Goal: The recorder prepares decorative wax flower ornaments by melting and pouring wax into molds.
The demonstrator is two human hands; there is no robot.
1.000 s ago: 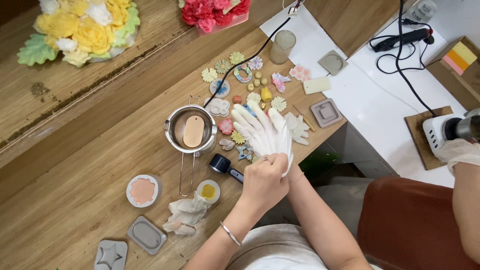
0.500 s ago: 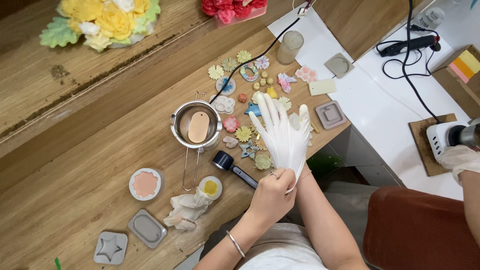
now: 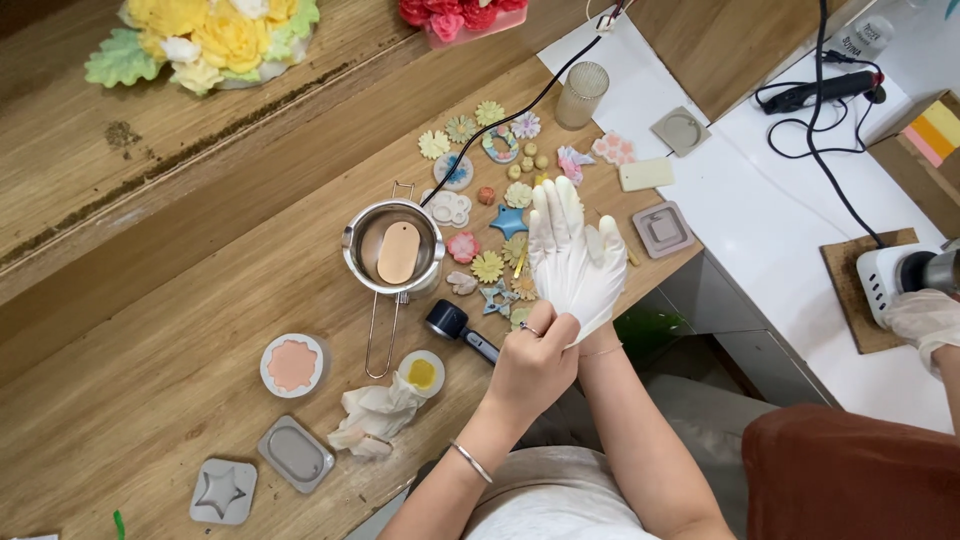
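My right hand (image 3: 575, 255) is inside a white glove (image 3: 590, 290), fingers spread and pointing up over the wooden table (image 3: 200, 300). My left hand (image 3: 535, 365), bare with a ring and a bracelet, pinches the glove's cuff at my right wrist. Under the gloved fingers lie several small coloured flower and star shapes (image 3: 490, 268). A metal pot (image 3: 395, 250) with a tan oval piece in it stands just to the left.
A black-handled tool (image 3: 460, 328), a crumpled white glove (image 3: 375, 420), grey moulds (image 3: 295, 452) and round pink and yellow casts (image 3: 292, 365) lie near the front edge. A ribbed glass (image 3: 582, 95) and a black cable (image 3: 520, 105) are behind. Another person's gloved hand (image 3: 925, 320) holds a white device (image 3: 890, 275) at right.
The glove sits further down over my right hand, the left hand still pulling at its cuff. Both hands stay in about the same place over the small shapes.
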